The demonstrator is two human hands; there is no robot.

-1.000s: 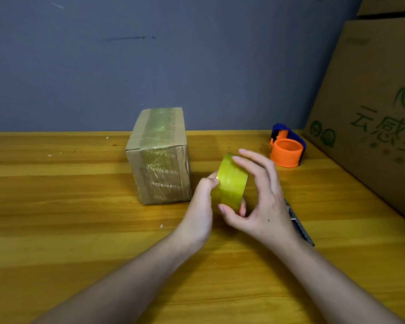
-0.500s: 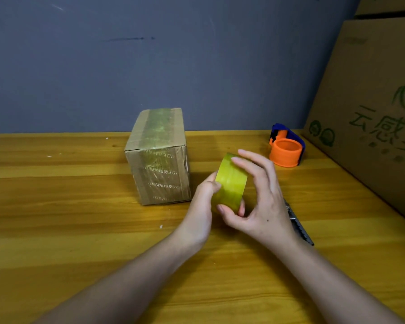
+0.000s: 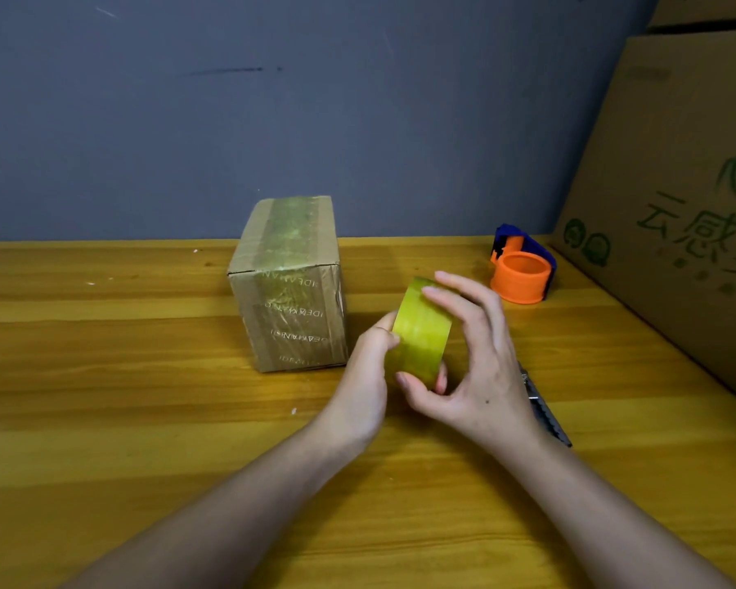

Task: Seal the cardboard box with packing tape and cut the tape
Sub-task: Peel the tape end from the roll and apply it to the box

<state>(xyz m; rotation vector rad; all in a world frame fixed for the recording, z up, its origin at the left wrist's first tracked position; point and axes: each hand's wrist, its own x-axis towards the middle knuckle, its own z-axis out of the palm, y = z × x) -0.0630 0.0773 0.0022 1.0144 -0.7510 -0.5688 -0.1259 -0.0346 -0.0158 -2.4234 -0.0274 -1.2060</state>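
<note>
A: Desk (image 3: 103, 440) carried the cardboard box (image 3: 290, 286), upright, old tape across its top; dispenser (image 3: 521, 269) well apart, right.

B: Tape roll (image 3: 421, 333)?

A: Held above the desk, near the box. Right hand (image 3: 472, 367) curled round its rim; left hand (image 3: 368, 367) pinched its face, probably hunting the free end.

B: Handling?

A: Light, stiff, slick. Likely best gripped by the rim.

we seem to be at a small packing or shipping station: a bare wooden table (image 3: 103, 418) against a scuffed grey wall (image 3: 358, 99), a big printed fruit carton (image 3: 676, 206) leaning at the right, and an orange-and-blue tape dispenser (image 3: 521, 269) near it.
</note>
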